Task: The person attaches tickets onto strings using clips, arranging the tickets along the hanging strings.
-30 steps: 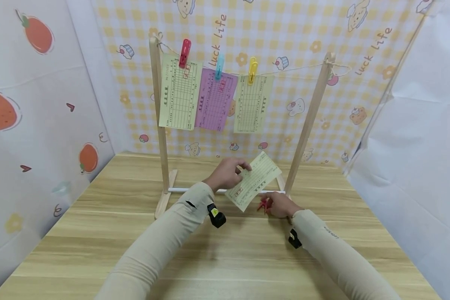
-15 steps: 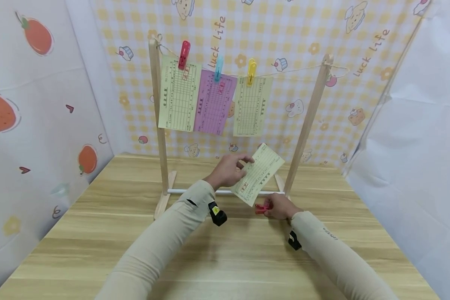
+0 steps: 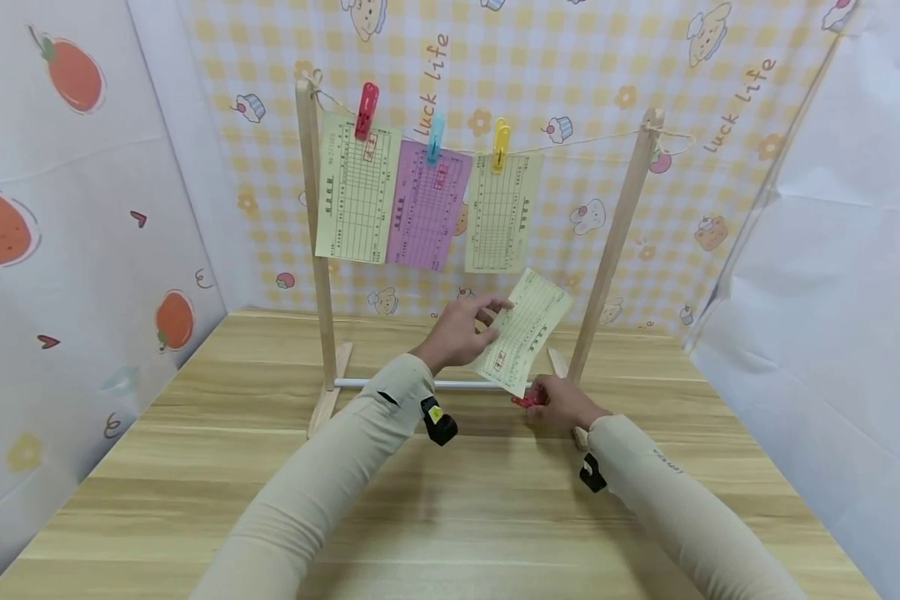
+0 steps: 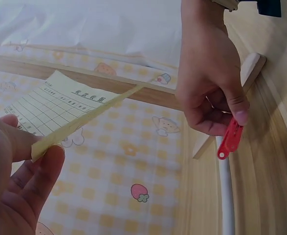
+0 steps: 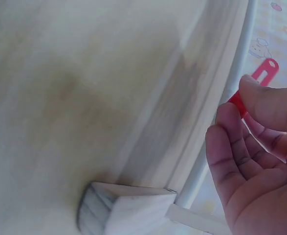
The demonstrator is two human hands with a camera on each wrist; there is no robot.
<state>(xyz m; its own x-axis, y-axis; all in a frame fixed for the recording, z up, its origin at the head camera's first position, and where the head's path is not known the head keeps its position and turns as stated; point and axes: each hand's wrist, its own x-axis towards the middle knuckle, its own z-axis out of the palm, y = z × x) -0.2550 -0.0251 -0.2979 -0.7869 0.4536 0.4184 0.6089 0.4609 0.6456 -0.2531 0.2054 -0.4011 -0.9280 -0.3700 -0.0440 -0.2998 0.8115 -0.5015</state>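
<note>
My left hand (image 3: 459, 332) pinches the edge of a pale yellow printed slip (image 3: 528, 325) between thumb and fingers, as the left wrist view also shows. The slip (image 4: 60, 105) tilts in the air in front of the rack's lower bar. Lower and to the right, my right hand (image 3: 562, 402) holds a red plastic clothespin (image 5: 258, 85) between thumb and forefinger. Above both hands, a string (image 3: 585, 142) carries three slips: a yellow-green one (image 3: 356, 200) under a red clothespin (image 3: 367, 111), a purple one (image 3: 429, 212) under a blue clothespin (image 3: 435, 139), and a pale yellow one (image 3: 501, 221) under a yellow clothespin (image 3: 500, 146).
Two wooden posts, a left post (image 3: 317, 242) and a right post (image 3: 617, 242), hold the string. A white bar (image 3: 375, 383) joins them low down over the wood-grain table (image 3: 450, 517). Behind stands a checked cloth (image 3: 555, 50), with white sheeting at both sides.
My left hand has risen a little with the slip, which is now steeper. My right hand has lifted slightly, and the red clothespin has turned in its fingers.
</note>
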